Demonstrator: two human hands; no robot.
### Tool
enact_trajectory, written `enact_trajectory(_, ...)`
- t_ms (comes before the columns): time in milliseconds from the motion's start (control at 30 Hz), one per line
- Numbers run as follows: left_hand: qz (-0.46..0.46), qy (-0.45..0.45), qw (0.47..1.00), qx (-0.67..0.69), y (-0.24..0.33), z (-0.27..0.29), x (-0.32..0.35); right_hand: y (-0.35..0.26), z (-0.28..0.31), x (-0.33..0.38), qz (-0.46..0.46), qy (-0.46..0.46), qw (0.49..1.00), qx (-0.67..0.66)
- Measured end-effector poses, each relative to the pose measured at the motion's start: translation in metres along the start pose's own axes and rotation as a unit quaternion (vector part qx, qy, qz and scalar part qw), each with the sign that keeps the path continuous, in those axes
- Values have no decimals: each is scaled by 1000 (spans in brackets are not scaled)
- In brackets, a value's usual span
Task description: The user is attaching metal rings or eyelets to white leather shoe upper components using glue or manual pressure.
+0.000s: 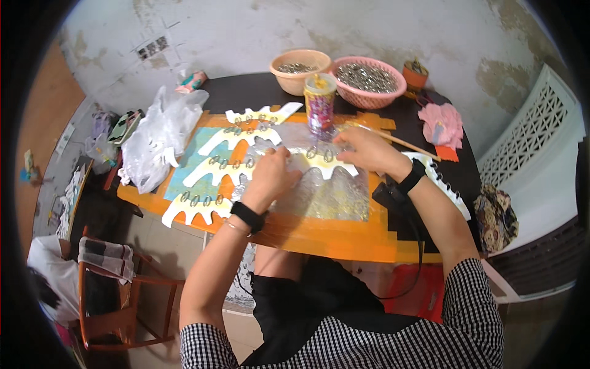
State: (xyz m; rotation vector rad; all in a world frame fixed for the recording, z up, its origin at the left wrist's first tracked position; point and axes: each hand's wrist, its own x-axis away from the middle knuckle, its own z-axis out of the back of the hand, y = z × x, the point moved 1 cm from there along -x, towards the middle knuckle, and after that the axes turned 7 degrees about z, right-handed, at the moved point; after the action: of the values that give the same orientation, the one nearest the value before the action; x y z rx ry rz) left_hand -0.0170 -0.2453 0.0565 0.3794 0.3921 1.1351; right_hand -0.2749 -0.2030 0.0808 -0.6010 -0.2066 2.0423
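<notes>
Between my hands a white scalloped strip [313, 163] with a yellowish band lies on the clear plastic sheet, and several oval metal rings [328, 155] stand along it. My left hand [273, 178] is over the strip's left end, its fingers bent and pressed together; whatever they hold is hidden. By the strip's right end my right hand [370, 151] hovers with fingers curved and fingertips apart, nothing visible between them. Left of my hands, similar strips with rings lie in a staggered column, the nearest one [195, 209] at the table's front left.
Behind the strips stand a purple patterned cup [320, 107] smeared yellow, a peach bowl [301, 80] and a pink basket [369, 95], both containing metal pieces. A stick [405, 144], a black cabled device [388, 195] and another strip [444, 187] lie rightward. A plastic bag [161, 138] is left.
</notes>
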Motion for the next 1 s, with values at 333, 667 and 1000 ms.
enact_trajectory(333,59,-106,942,312,5,1,-2,12,-10,-24,-10,-105,981,-164)
enact_trajectory(667,91,-170,822,536,15,29,62,-17,5,-29,59,-220,956,-187)
enact_trajectory(1000,129,-182,828,514,-20,38,133,-63,-22,-4,-133,-306,848,-411)
